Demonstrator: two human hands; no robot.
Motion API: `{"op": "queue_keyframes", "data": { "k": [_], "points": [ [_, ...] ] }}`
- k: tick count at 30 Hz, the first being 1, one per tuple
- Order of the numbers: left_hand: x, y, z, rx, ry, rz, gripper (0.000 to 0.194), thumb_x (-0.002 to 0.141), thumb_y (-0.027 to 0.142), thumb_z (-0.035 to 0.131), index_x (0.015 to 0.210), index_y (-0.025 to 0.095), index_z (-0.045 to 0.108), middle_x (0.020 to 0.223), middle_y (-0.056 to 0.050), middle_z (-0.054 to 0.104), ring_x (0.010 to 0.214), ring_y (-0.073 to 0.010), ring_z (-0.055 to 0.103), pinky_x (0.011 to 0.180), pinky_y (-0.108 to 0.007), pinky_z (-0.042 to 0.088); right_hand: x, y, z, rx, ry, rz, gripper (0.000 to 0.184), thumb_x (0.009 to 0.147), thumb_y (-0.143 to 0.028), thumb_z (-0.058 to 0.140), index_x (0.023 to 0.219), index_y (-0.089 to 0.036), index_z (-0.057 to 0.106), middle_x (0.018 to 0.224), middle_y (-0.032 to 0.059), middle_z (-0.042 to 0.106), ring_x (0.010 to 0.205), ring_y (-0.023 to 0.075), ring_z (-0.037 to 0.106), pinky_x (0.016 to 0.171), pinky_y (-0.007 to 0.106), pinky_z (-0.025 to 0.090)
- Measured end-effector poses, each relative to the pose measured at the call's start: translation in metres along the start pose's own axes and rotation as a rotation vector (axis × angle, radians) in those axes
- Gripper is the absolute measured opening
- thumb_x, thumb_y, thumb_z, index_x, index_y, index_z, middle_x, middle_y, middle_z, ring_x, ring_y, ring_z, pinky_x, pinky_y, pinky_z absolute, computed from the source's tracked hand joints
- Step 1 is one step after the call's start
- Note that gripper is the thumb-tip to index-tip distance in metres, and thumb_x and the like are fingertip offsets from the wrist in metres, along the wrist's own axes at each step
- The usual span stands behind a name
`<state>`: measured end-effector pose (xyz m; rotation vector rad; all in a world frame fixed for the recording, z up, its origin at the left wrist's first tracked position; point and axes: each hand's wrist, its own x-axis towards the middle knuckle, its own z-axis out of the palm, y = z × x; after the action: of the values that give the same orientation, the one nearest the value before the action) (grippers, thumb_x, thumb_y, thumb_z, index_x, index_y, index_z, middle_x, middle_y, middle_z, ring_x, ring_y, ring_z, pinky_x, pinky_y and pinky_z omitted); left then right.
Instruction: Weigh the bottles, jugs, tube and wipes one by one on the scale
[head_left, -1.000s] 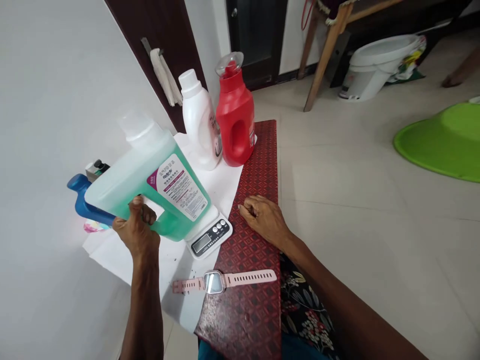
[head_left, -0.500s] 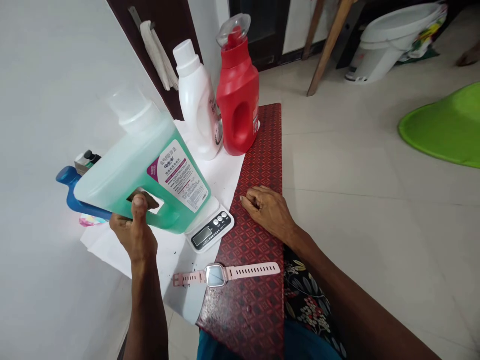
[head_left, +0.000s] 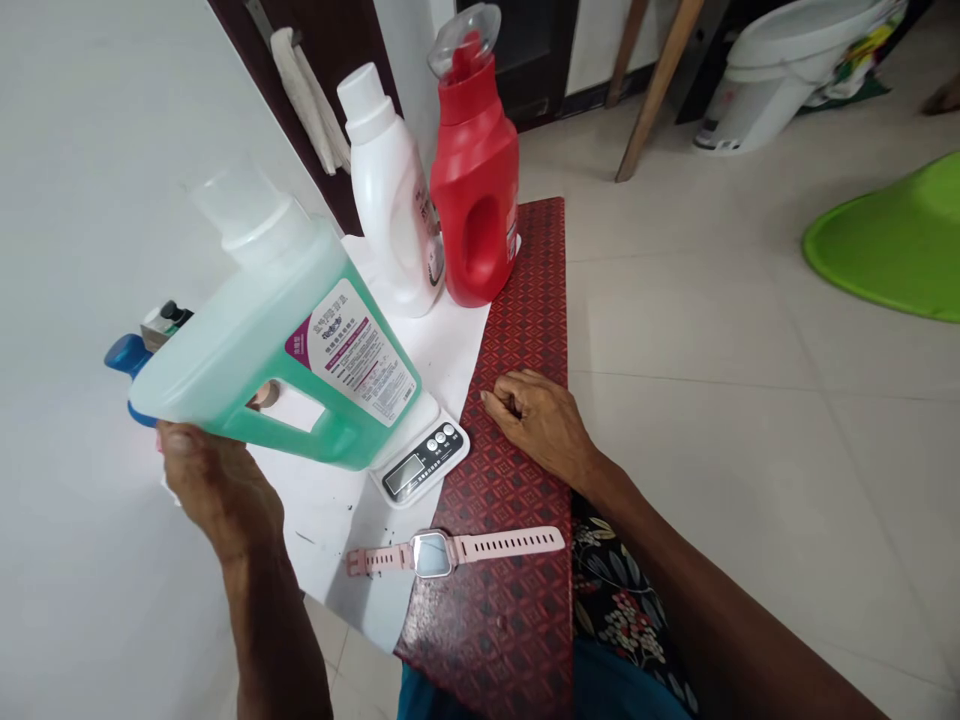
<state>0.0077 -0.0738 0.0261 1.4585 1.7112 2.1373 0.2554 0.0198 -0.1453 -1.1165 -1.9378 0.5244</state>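
Note:
My left hand [head_left: 214, 485] grips the handle of a large translucent jug of green liquid [head_left: 277, 350], tilted with its white cap up and to the left, its lower corner over a small white digital scale [head_left: 420, 462]. My right hand [head_left: 536, 415] rests knuckles-curled on a red patterned board [head_left: 517, 600], holding nothing. A pink smartwatch [head_left: 450, 550] lies across the board's left edge and the white paper [head_left: 442, 355].
A white bottle [head_left: 390, 195] and a red bottle [head_left: 474, 170] stand at the far end of the paper. A blue bottle [head_left: 124, 355] lies behind the jug by the wall. A green basin [head_left: 892, 245] and a white bucket [head_left: 780, 70] sit on the tiled floor.
My left hand has shifted left and lower along the jug's handle, and the jug has tipped flatter. The right hand stays put on the board.

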Motion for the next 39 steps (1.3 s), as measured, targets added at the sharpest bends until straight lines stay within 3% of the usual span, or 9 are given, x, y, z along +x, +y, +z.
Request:
{"op": "queue_keyframes", "data": {
  "k": [4,7,9,14,20,24,31,36,39],
  "points": [
    [0.002,-0.002,0.011,-0.129,-0.081,-0.180,0.073,0.074,0.091,0.071,0.063,0.022,0.050,0.059,0.002,0.044,0.053,-0.0152,0.047,0.051,-0.032,0.042,0.001,0.000,-0.001,0.005,-0.004,-0.002,0.036,0.100,-0.027,0.053,0.069,-0.027,0.033,0.064,-0.0013,0.049,0.066,0.0188,0.047,0.072,0.035,0.037],
    [0.014,-0.005,0.021,-0.218,-0.026,-0.252,0.077,0.065,0.091,0.079,0.063,0.022,0.043,0.059,0.005,0.034,0.046,-0.0090,0.033,0.042,-0.028,0.024,0.001,0.000,-0.001,0.006,-0.003,-0.007,0.038,0.100,-0.027,0.053,0.069,-0.027,0.032,0.064,-0.0015,0.048,0.065,0.0185,0.048,0.070,0.035,0.036],
    [0.026,-0.006,0.028,-0.230,0.015,-0.241,0.073,0.071,0.087,0.077,0.067,0.022,0.044,0.063,0.005,0.035,0.047,-0.0085,0.031,0.042,-0.027,0.021,0.001,0.000,-0.001,0.005,0.005,-0.020,0.038,0.099,-0.026,0.054,0.069,-0.028,0.031,0.064,-0.0014,0.049,0.066,0.0185,0.049,0.069,0.035,0.036],
    [0.066,-0.025,0.057,-0.223,0.144,-0.104,0.060,0.091,0.073,0.067,0.071,0.023,0.041,0.064,0.005,0.036,0.050,-0.0096,0.032,0.043,-0.026,0.026,0.002,-0.001,-0.001,-0.007,0.034,-0.053,0.037,0.099,-0.022,0.054,0.070,-0.028,0.032,0.065,-0.0015,0.052,0.066,0.0181,0.050,0.070,0.034,0.038],
    [0.117,-0.078,0.109,-0.221,0.306,-0.211,0.057,0.087,0.069,0.072,0.071,0.024,0.039,0.061,0.005,0.034,0.050,-0.0097,0.037,0.043,-0.026,0.028,0.002,-0.002,-0.002,-0.013,0.069,-0.094,0.038,0.101,-0.019,0.054,0.071,-0.027,0.032,0.065,-0.0027,0.050,0.065,0.0171,0.051,0.067,0.033,0.039],
    [0.141,-0.112,0.143,-0.216,0.283,-0.322,0.055,0.095,0.068,0.061,0.071,0.025,0.036,0.061,0.005,0.034,0.049,-0.0092,0.036,0.043,-0.026,0.029,0.002,-0.001,-0.003,-0.027,0.108,-0.107,0.041,0.100,-0.015,0.055,0.071,-0.028,0.028,0.063,-0.0037,0.048,0.062,0.0160,0.049,0.064,0.032,0.037],
    [0.151,-0.148,0.189,-0.158,0.237,-0.295,0.055,0.102,0.068,0.044,0.072,0.026,0.029,0.063,0.004,0.031,0.052,-0.0107,0.033,0.047,-0.025,0.030,0.000,0.001,-0.001,-0.058,0.084,-0.112,0.040,0.103,-0.017,0.055,0.071,-0.027,0.033,0.065,-0.0036,0.051,0.063,0.0154,0.052,0.067,0.031,0.041],
    [0.145,-0.155,0.203,-0.105,0.190,-0.273,0.057,0.105,0.068,0.044,0.068,0.026,0.033,0.065,0.001,0.039,0.057,-0.0138,0.040,0.057,-0.030,0.041,0.000,0.005,0.000,-0.051,0.083,-0.142,0.041,0.106,-0.025,0.056,0.070,-0.027,0.036,0.063,-0.0036,0.052,0.060,0.0160,0.052,0.065,0.033,0.041],
    [0.142,-0.158,0.198,-0.029,0.080,-0.255,0.057,0.107,0.069,0.041,0.069,0.026,0.039,0.069,-0.002,0.050,0.065,-0.0172,0.051,0.072,-0.036,0.050,0.001,0.004,-0.001,-0.046,0.085,-0.160,0.043,0.106,-0.029,0.055,0.069,-0.028,0.034,0.062,-0.0035,0.051,0.058,0.0169,0.050,0.064,0.035,0.039]
  ]
}}
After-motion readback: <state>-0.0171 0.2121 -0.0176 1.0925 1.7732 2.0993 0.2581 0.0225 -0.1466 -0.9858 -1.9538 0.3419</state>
